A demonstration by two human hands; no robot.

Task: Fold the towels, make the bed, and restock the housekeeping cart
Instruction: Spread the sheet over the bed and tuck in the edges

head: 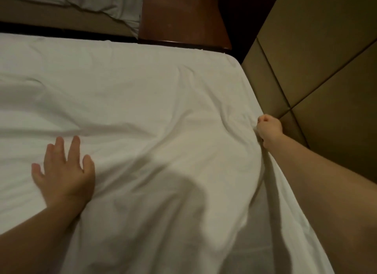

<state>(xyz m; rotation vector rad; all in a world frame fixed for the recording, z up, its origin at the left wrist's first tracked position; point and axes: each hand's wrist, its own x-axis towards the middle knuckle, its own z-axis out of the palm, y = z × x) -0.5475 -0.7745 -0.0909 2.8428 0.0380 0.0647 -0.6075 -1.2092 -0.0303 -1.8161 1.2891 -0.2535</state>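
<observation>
Left hand (63, 171) flat (fingers spread) on white sheet (142, 102), right hand (269, 128) fisted — gripping sheet's edge.

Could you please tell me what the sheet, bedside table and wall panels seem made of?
The sheet looks like white woven cloth, matte, with soft creases. The bedside table: reddish wood or veneer, slightly glossy. The wall panels seem padded leatherette, judging by seams.

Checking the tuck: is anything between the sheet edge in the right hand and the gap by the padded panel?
Nothing visible does. The right hand grips the sheet at the bed's edge, right beside the padded panel, and no object shows in that gap. The left hand lies flat on the sheet, well away.
</observation>
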